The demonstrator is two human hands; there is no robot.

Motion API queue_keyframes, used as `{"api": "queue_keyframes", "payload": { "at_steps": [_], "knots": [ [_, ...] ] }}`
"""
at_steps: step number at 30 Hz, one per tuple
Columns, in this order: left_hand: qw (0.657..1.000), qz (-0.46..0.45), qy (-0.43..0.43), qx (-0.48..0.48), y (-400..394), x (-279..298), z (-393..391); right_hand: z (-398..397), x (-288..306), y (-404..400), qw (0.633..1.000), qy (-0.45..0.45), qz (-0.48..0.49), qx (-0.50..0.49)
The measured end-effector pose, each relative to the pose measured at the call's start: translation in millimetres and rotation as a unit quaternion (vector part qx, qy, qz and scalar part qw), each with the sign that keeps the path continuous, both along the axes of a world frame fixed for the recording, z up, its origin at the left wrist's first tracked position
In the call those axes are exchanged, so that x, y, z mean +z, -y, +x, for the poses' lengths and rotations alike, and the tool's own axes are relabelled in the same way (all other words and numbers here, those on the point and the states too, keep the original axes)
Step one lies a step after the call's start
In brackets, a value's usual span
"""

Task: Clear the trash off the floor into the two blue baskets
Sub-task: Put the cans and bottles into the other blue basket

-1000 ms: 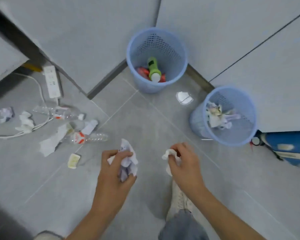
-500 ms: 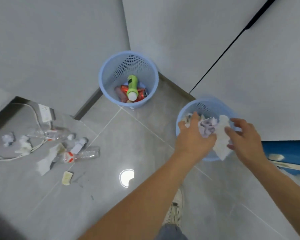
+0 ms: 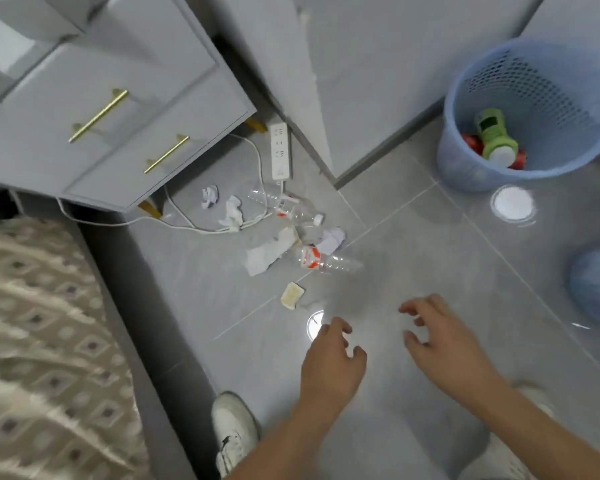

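Observation:
My left hand [image 3: 331,358] and my right hand [image 3: 440,336] hover empty over the grey floor, fingers spread. Ahead of them lies a pile of trash: a clear plastic bottle with a red label [image 3: 323,259], a second clear bottle [image 3: 284,204], a flat white paper [image 3: 265,252], crumpled tissues [image 3: 210,196] [image 3: 232,213], a white wad [image 3: 331,239] and a small yellowish wrapper [image 3: 291,295]. One blue basket [image 3: 465,161] stands at the upper right with a green bottle [image 3: 496,140] and red items inside. The second blue basket [image 3: 596,282] is blurred at the right edge.
A white power strip [image 3: 279,150] and its cable [image 3: 194,227] lie among the trash by the wall. A grey drawer cabinet with gold handles [image 3: 118,133] stands at the upper left, a patterned bed cover [image 3: 42,341] at the left. My white shoe [image 3: 232,427] is below.
Both hands dropped their crumpled papers into the right basket and now hold nothing. My view swung left, back to the trash pile by the cabinet.

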State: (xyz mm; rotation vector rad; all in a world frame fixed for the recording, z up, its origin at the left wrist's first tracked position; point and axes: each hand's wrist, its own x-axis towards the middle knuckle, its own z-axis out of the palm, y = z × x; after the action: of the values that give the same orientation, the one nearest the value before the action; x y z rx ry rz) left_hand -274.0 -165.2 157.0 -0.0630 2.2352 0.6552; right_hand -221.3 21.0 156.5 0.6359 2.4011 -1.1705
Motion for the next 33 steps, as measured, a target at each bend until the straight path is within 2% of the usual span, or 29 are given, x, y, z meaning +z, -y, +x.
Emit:
{"api": "queue_keyframes", "payload": {
  "at_steps": [3,8,11,15,21,26,29,33],
  "knots": [
    [0.999,-0.035,-0.032,0.021,63,-39,-19,-55,-37,66,0.997,-0.024,0.028,0.074],
    [0.992,-0.085,-0.090,-0.008,126,-116,-59,-157,-104,106,0.992,-0.029,0.086,0.093],
    [0.983,-0.135,-0.122,-0.023,139,-153,-87,-200,-139,97,0.989,0.027,0.120,0.086],
    [0.971,-0.160,-0.164,-0.073,137,-193,-127,-230,-176,84,0.974,0.100,0.136,0.148],
    [0.957,-0.183,-0.181,-0.137,134,-237,-154,-242,-213,78,0.974,0.070,0.188,0.108],
    [0.964,-0.095,-0.232,-0.092,146,-244,-147,-228,-225,66,0.975,0.000,0.203,0.086],
    [0.973,-0.085,-0.200,-0.083,148,-243,-138,-207,-210,61,0.982,-0.033,0.180,0.052],
    [0.981,-0.128,-0.141,-0.044,151,-228,-125,-159,-171,57,0.987,-0.073,0.142,-0.005]
  ]
}}
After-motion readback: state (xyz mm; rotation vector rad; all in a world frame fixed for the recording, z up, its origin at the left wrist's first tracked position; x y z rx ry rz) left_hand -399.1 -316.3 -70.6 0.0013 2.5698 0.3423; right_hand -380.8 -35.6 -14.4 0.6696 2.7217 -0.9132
